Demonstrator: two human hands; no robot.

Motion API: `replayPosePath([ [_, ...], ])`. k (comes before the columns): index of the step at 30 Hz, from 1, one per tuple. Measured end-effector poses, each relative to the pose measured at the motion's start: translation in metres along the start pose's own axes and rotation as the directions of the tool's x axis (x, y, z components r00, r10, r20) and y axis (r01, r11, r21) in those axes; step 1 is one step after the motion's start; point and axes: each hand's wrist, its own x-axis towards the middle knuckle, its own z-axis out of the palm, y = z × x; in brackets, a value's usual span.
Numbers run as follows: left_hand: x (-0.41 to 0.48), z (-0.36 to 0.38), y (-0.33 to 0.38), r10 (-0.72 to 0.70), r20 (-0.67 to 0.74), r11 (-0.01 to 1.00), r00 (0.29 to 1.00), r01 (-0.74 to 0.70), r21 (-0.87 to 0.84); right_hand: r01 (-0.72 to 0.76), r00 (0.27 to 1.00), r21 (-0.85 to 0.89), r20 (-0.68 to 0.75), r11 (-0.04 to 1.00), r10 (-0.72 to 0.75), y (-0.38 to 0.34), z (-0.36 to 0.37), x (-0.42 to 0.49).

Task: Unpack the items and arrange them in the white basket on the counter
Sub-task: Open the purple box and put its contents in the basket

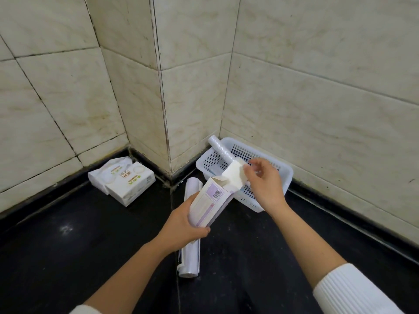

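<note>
My left hand [186,225] grips a long white and lilac carton [210,200] around its lower end, tilted up to the right above the black counter. The carton's top flap [233,175] stands open and my right hand [265,182] pinches its edge. A white perforated basket [285,175] sits in the tiled corner just behind my right hand. A clear plastic-wrap roll [218,147] leans in the basket, its end poking over the rim. A second roll [189,257] lies on the counter under my left hand.
Two white tissue packs [123,180] lie by the left wall beside a crumpled plastic bag [118,163]. Tiled walls and a jutting pillar corner [165,132] close off the back of the black counter [68,245].
</note>
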Motion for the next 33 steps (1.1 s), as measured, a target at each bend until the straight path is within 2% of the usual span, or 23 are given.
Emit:
replayPosePath([
  [1, -0.001, 0.0, 0.0, 0.01, -0.001, 1.0, 1.0, -0.01, 0.007, 0.125, 0.99, -0.129, -0.048, 0.984, -0.132, 0.001, -0.003, -0.001],
  [3, -0.002, 0.002, 0.002, 0.038, -0.005, 0.999, 0.999, -0.038, 0.014, 0.368, 0.918, -0.35, -0.014, 0.862, -0.397, 0.001, -0.007, -0.003],
  [4, -0.001, 0.003, 0.003, 0.055, -0.008, 0.998, 0.998, -0.055, 0.016, 0.418, 0.896, -0.391, 0.029, 0.82, -0.443, 0.0, -0.008, -0.003],
  [5, 0.0, 0.003, 0.004, 0.07, -0.012, 0.997, 0.997, -0.07, 0.017, 0.408, 0.908, -0.382, 0.077, 0.829, -0.411, -0.002, -0.009, -0.003],
  [7, 0.002, 0.005, 0.006, 0.096, -0.022, 0.995, 0.995, -0.096, 0.019, 0.263, 0.955, -0.265, 0.21, 0.928, -0.211, -0.007, -0.012, -0.003],
  [10, 0.004, 0.007, 0.007, 0.118, -0.049, 0.992, 0.992, -0.116, 0.042, -0.011, 0.932, -0.025, 0.361, 1.0, 0.02, -0.015, -0.017, -0.005],
  [12, 0.004, 0.008, 0.007, 0.13, -0.08, 0.99, 0.988, -0.125, 0.067, -0.103, 0.893, 0.05, 0.444, 0.993, 0.07, -0.016, -0.021, -0.007],
  [14, 0.005, 0.01, 0.005, 0.142, -0.108, 0.987, 0.984, -0.132, 0.093, -0.109, 0.835, 0.045, 0.546, 0.993, 0.067, -0.016, -0.022, -0.01],
  [16, 0.006, 0.011, 0.004, 0.153, -0.125, 0.983, 0.98, -0.138, 0.123, -0.107, 0.806, 0.038, 0.588, 0.994, 0.065, -0.018, -0.019, -0.014],
  [20, 0.007, 0.008, 0.001, 0.169, -0.134, 0.973, 0.976, -0.144, 0.179, -0.074, 0.831, -0.004, 0.552, 0.997, 0.064, -0.02, -0.013, -0.017],
  [25, 0.006, -0.001, 0.002, 0.187, -0.143, 0.958, 0.972, -0.148, 0.244, -0.047, 0.818, -0.047, 0.571, 0.998, 0.066, -0.019, -0.012, -0.018],
  [31, 0.006, -0.005, 0.002, 0.218, -0.103, 0.933, 0.97, -0.176, 0.315, -0.001, 0.835, 0.02, 0.549, 1.0, -0.011, -0.014, -0.012, -0.02],
  [33, 0.006, -0.003, 0.003, 0.206, -0.106, 0.943, 0.973, -0.168, 0.288, 0.003, 0.852, 0.053, 0.523, 0.999, -0.03, -0.012, -0.013, -0.019],
])
